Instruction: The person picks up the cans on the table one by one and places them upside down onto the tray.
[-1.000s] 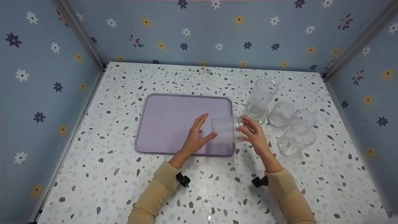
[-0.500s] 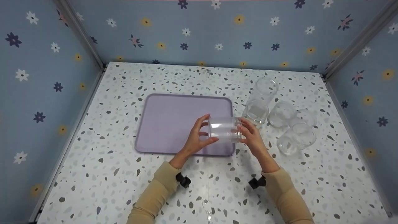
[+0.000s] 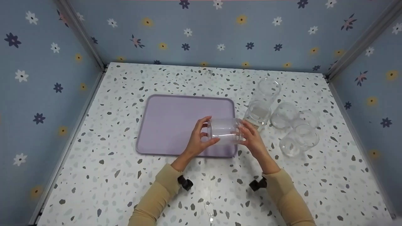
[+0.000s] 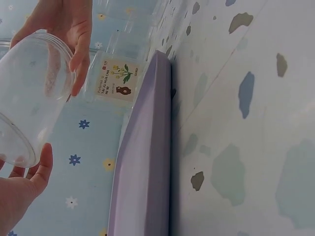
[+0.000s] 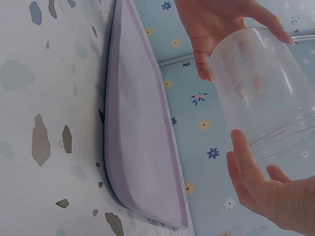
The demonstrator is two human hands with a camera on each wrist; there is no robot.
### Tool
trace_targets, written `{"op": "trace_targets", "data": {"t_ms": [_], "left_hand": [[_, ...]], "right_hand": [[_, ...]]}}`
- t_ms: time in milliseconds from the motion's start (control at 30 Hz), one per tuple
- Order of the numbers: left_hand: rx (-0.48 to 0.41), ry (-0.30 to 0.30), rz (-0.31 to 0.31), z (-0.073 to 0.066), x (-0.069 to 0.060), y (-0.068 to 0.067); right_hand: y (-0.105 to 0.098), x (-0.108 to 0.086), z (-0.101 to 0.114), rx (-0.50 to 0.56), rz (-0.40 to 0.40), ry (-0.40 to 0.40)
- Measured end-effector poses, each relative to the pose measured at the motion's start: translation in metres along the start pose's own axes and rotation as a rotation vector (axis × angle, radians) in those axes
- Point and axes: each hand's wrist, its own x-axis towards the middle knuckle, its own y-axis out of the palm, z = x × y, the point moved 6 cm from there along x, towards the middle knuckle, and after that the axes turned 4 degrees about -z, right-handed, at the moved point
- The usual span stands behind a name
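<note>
A clear plastic jar point(image 3: 224, 130) lies sideways in the air over the right part of the purple tray point(image 3: 169, 125). My left hand point(image 3: 199, 136) holds its base end, thumb in front and fingers behind. At the threaded mouth end, my right hand point(image 3: 252, 136) grips the rim. In the left wrist view the threads show on the jar point(image 4: 37, 93) beside the right hand's fingers. The right wrist view shows the jar point(image 5: 266, 88) see-through, with the left hand point(image 5: 221, 24) at its base. No lid shows on it.
Right of the tray stand several clear jars point(image 3: 284, 115), close together; one point(image 3: 259, 113) is very near the tray's right edge. In the left wrist view, a printed label point(image 4: 116, 78) is on a jar. Blue flowered panels point(image 3: 201, 34) enclose the speckled table point(image 3: 125, 188).
My left hand has closed from loosely beside the base to holding it. The jar and my right hand have shifted slightly left. The tray and the standing jars have stayed put.
</note>
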Motion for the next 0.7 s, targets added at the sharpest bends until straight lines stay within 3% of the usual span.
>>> {"op": "trace_targets", "data": {"t_ms": [67, 233, 467, 533, 700], "left_hand": [[0.008, 0.0, -0.017, -0.007, -0.001, 0.0], [0.03, 0.0, -0.06, -0.011, -0.001, 0.0], [0.086, -0.015, -0.113, -0.015, -0.001, -0.005], [0.111, -0.022, -0.13, -0.015, -0.001, -0.008], [0.201, -0.048, -0.16, 0.004, -0.001, -0.018]], "right_hand": [[0.001, 0.0, -0.001, -0.003, 0.001, 0.003], [0.002, 0.002, -0.003, -0.027, 0.03, 0.015], [0.0, 0.004, 0.002, -0.19, 0.064, -0.064], [-0.002, 0.005, 0.006, -0.256, 0.061, -0.098], [-0.002, 0.001, 0.023, -0.416, 0.035, -0.182]]}}
